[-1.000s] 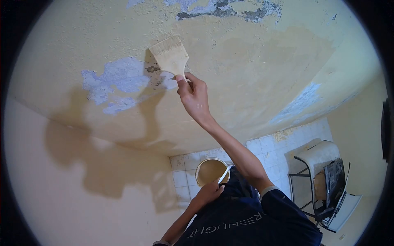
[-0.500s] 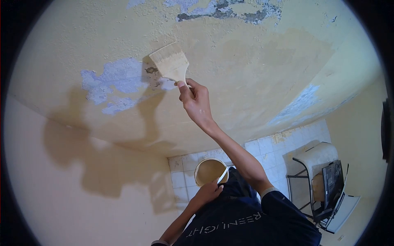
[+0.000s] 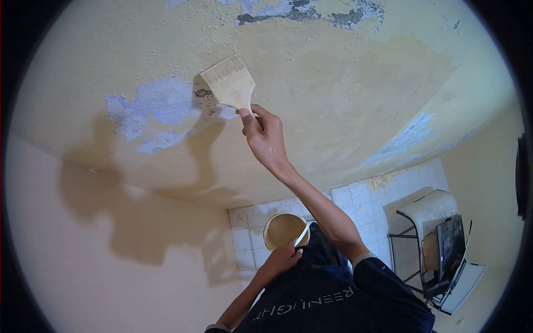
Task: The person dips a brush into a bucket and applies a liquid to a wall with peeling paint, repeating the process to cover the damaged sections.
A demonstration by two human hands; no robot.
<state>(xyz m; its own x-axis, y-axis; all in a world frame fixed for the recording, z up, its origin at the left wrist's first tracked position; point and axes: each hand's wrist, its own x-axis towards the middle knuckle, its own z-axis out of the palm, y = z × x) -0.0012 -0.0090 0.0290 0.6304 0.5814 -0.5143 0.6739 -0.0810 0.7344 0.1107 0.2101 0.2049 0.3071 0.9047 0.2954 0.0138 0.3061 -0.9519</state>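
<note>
My right hand [image 3: 266, 136] grips the handle of a wide, cream-coloured paintbrush [image 3: 230, 86]. Its bristles point up and left against the yellowish wall [image 3: 333, 111], beside a peeled patch [image 3: 164, 102] showing pale blue-white. Low in the view, my left hand [image 3: 283, 258] is closed at the near rim of a round bucket [image 3: 268, 219]. A white strip [image 3: 302, 235], which looks like the bucket's handle, runs up from the fingers. Tan paint [image 3: 284, 230] fills part of the bucket; the left fingertips are partly hidden.
A folding chair [image 3: 408, 222] at the right carries a dark flat panel [image 3: 449, 247] and a brown box [image 3: 430, 252]. White floor tiles [image 3: 355, 194] run along the wall's foot. More peeled plaster [image 3: 311, 14] shows at the top.
The brush has shifted very slightly up and left on the wall, and the view has tilted a little. My left hand stays at the bucket.
</note>
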